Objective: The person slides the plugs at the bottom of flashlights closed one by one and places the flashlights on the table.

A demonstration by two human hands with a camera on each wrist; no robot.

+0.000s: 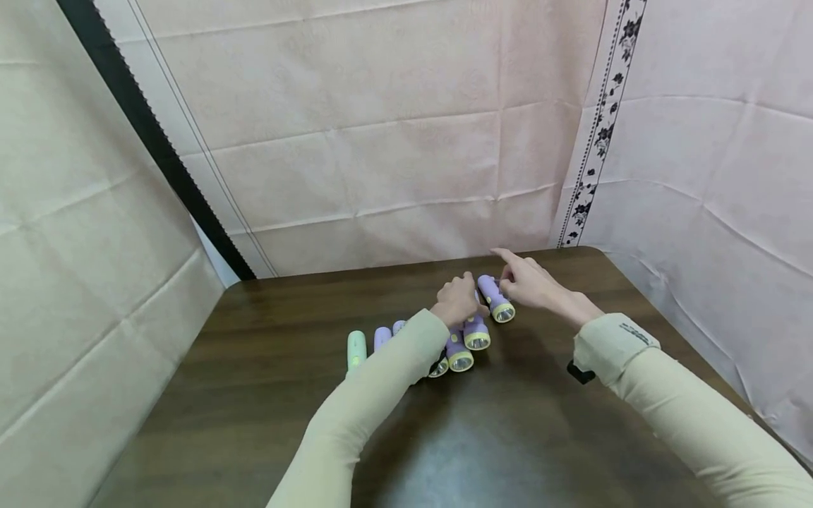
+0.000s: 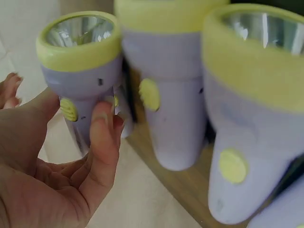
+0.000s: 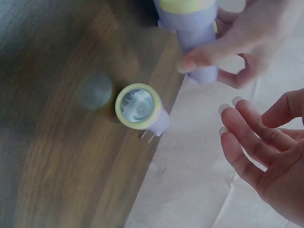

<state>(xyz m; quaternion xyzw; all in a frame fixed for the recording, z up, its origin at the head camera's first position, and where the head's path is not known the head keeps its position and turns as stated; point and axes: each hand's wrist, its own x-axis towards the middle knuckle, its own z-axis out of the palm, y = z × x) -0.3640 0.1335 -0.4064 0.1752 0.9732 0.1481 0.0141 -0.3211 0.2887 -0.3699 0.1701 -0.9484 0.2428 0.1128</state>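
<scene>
1. Purple torch (image 1: pixel 496 298) lies at the far right end of our row on the table (image 1: pixel 254 367).
2. Left hand (image 1: pixel 456 301) pinches its barrel; right hand (image 1: pixel 533 284) is spread, holding nothing.
3. Likely light, rigid, slick plastic: we'd grip mid-barrel, clear of the lens.

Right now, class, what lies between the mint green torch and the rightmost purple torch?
In the head view, a row of purple torches on the table, with the left hand over them.

A dark wooden table (image 1: pixel 254 395) carries purple torches (image 1: pixel 459 356) and a green one (image 1: pixel 356 349).
</scene>
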